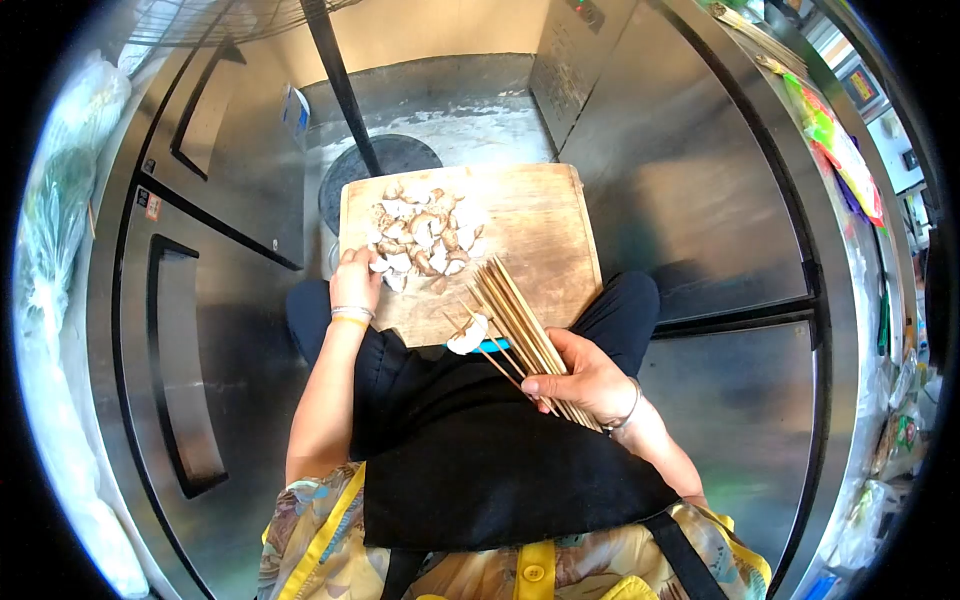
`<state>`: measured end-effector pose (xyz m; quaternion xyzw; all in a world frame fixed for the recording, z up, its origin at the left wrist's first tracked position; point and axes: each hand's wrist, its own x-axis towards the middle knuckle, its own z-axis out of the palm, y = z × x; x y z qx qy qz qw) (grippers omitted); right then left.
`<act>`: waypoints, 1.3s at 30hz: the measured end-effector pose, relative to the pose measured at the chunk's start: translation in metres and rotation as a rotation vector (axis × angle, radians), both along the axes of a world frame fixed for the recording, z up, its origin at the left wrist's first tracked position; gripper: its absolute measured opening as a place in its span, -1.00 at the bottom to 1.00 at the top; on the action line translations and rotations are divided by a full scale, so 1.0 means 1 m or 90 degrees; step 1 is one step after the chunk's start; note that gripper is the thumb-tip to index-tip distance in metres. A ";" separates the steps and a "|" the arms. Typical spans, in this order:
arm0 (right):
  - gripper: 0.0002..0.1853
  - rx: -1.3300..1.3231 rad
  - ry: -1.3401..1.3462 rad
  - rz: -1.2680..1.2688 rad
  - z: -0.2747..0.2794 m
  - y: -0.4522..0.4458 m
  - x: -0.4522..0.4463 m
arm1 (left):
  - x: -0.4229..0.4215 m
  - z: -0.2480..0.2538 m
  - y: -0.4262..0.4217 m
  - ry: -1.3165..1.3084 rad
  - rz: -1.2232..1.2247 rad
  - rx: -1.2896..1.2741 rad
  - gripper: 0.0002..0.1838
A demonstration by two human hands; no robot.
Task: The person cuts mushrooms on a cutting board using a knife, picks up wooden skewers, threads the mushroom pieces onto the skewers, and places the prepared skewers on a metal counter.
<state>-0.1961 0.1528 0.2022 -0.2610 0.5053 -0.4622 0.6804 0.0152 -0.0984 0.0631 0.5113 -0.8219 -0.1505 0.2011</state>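
A wooden cutting board (540, 215) lies across my knees, with a heap of cut mushroom pieces (425, 228) on its left half. At the heap's near left edge, my left hand (357, 283) has its fingers closed on a mushroom piece (379, 265), partly covered by the fingertips. A bundle of thin bamboo skewers (525, 335) is gripped in my right hand (580, 382), over the board's near right corner. Two skewers stand apart from the bundle on its left, and a white mushroom slice (468, 334) is threaded on them near their tips.
Steel cabinet doors rise on the left (215, 330) and right (690, 180). A dark round lid-like disc (400, 152) and a black pole (345, 90) are beyond the board. Plastic bags (75, 160) line the far left; packets (835, 145) lie on the right-hand counter.
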 end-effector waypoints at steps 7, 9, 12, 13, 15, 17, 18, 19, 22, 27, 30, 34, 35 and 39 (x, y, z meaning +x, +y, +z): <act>-0.68 -0.017 -0.007 0.027 0.001 -0.007 0.002 | 0.019 0.044 0.041 0.591 0.010 0.516 -0.76; -0.68 -0.015 0.030 0.045 0.002 -0.009 0.004 | 0.020 0.055 0.055 0.872 -0.023 0.743 -0.67; -0.69 -0.016 0.045 0.047 0.003 -0.009 0.007 | 0.008 0.076 0.076 1.001 -0.087 0.786 -0.65; -0.70 -0.016 0.042 0.035 0.003 -0.009 0.008 | 0.005 0.081 0.081 0.994 -0.115 0.791 -0.63; -0.69 -0.018 0.041 0.033 0.001 -0.007 0.009 | 0.000 0.087 0.089 0.982 -0.139 0.776 -0.63; -0.68 -0.020 0.040 0.030 0.001 -0.005 0.009 | -0.001 0.089 0.095 0.952 -0.155 0.751 -0.62; -0.67 -0.020 0.040 0.033 0.002 -0.004 0.009 | -0.002 0.089 0.097 0.951 -0.156 0.753 -0.62; -0.67 -0.021 0.041 0.036 0.003 -0.004 0.009 | -0.003 0.090 0.099 0.949 -0.146 0.732 -0.62; -0.65 -0.018 0.033 0.033 0.002 -0.003 0.010 | -0.005 0.094 0.102 0.933 -0.137 0.698 -0.62; -0.65 -0.023 0.032 0.036 0.000 -0.003 0.010 | -0.005 0.095 0.105 0.909 -0.162 0.659 -0.63; -0.65 -0.022 0.029 0.040 0.000 -0.004 0.010 | -0.006 0.097 0.107 0.889 -0.186 0.627 -0.63; -0.64 -0.030 0.031 0.041 0.001 -0.004 0.010 | -0.009 0.100 0.109 0.879 -0.174 0.603 -0.62; -0.64 -0.029 0.031 0.041 0.001 -0.004 0.010 | -0.009 0.100 0.109 0.881 -0.173 0.595 -0.62; -0.64 -0.032 0.039 0.045 -0.001 -0.004 0.009 | -0.007 0.101 0.111 0.853 -0.184 0.556 -0.62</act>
